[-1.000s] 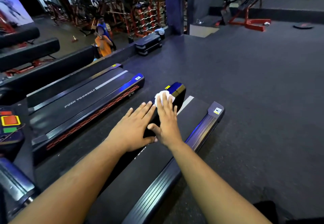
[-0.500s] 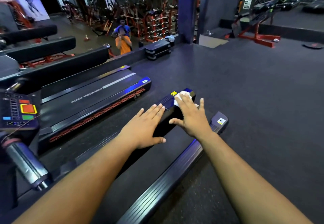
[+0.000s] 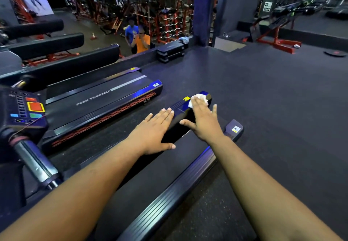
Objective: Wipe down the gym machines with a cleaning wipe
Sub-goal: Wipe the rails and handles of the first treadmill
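Note:
A black treadmill deck lies in front of me, with its left side rail [image 3: 179, 106] and right side rail [image 3: 169, 201] running away from me. My right hand [image 3: 203, 122] lies flat, fingers spread, pressing a white cleaning wipe [image 3: 199, 98] onto the far end of the left rail, near a yellow sticker. Only the wipe's far edge shows past my fingertips. Beside it, my left hand [image 3: 154, 131] rests palm-down on the same rail, closer to me, with its fingers together and nothing in it.
A second treadmill [image 3: 105, 101] marked "PUSH YOURSELF" stands parallel on the left. A console with coloured buttons [image 3: 24, 108] and a steel handle bar [image 3: 35, 163] are at near left. Two people [image 3: 139, 39] stand beyond, amid red weight racks. Dark rubber floor [image 3: 273, 108] spreads right.
My right hand has slid the wipe farther along the rail to its far end and spread its fingers. My head has lifted, bringing the console into view. The left hand stays put.

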`<action>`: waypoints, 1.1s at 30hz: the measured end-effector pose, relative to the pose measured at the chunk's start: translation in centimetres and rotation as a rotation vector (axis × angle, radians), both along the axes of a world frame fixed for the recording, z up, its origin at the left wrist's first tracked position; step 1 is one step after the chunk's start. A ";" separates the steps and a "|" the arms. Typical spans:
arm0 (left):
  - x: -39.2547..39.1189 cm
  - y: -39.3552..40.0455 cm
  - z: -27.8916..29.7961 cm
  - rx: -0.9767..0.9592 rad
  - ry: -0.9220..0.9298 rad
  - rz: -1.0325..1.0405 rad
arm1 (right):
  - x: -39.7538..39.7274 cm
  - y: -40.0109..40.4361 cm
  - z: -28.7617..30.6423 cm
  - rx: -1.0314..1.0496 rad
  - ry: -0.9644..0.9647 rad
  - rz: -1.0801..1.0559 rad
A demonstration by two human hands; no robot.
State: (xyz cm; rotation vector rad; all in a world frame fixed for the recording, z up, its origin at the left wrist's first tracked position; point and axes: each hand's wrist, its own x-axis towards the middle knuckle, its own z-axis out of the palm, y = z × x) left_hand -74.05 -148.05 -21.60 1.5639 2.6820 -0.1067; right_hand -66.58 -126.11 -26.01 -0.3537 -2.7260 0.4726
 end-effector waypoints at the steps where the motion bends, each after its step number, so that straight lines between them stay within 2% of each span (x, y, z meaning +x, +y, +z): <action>1: 0.0 -0.5 -0.1 0.003 -0.004 0.006 | 0.1 -1.4 -0.1 0.010 0.011 0.059; 3: 0.0 -1.7 -0.4 0.006 -0.004 0.013 | 0.8 -3.3 -0.8 0.051 0.030 0.211; 5: 0.0 -2.7 -0.5 0.009 -0.002 0.011 | 1.2 -3.0 -1.5 0.090 0.060 0.271; 8: 0.1 -3.1 -0.4 0.008 0.000 0.001 | 0.6 -0.8 -1.5 0.038 0.110 0.100; 11: 0.2 -3.1 -0.4 0.026 -0.007 -0.002 | -0.1 -1.9 -1.1 -0.081 0.092 -0.062; 16: 0.2 -3.1 -0.6 0.052 -0.001 -0.005 | 1.6 -5.8 -1.4 -0.004 0.111 0.205; 19: 0.1 -3.0 -0.5 0.049 -0.008 -0.010 | 1.1 -3.4 -0.9 0.034 0.111 0.117; 21: 0.1 -3.0 -0.5 0.049 -0.018 -0.013 | 0.6 -2.2 -0.4 -0.009 0.083 -0.031; 23: 0.1 -3.1 -0.4 0.056 -0.015 -0.020 | 0.4 -3.2 -0.4 -0.059 0.068 -0.087; 27: 0.1 -3.0 -0.4 0.069 -0.013 -0.035 | 2.5 -8.1 -2.4 -0.133 0.126 0.105; 30: 0.1 -2.9 -0.4 0.066 -0.007 -0.043 | 2.9 -8.3 -3.9 -0.144 0.159 0.129; 33: 0.1 -2.7 -0.5 0.046 0.006 -0.039 | 1.2 -6.5 -4.3 -0.409 0.238 -0.025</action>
